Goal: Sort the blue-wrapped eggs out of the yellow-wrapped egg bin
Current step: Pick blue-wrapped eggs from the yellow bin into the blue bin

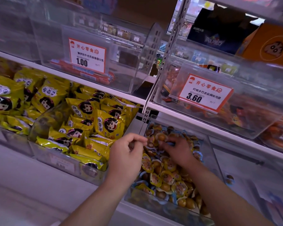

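both forearms are reaching up from the bottom of the view toward a clear bin (210, 154) on the lower shelf, the one holding the small wrapped eggs. the left hand (127, 154) is hovering at the bin's left edge with its fingers curled in toward the thumb; something small may be sitting between the fingertips, but i cannot tell for sure. the right hand (178, 150) is lying palm down on the pile, its fingers bending into the eggs and touching a blue-wrapped egg (171, 143); whether it is actually gripping it i cannot tell. yellow-wrapped eggs (155, 179) are filling most of the bin, with more blue wrappers showing at the far rim and along the near left side.

left of the bin, yellow snack bags (108, 123) with a cartoon face are lying heaped in another clear bin. on the shelf above, a price tag (87, 54) is reading "开心零食" and "1.00", and a second tag (205, 92) is reading the same heading and "3.60". the smaller print on both is too blurred to read with confidence.
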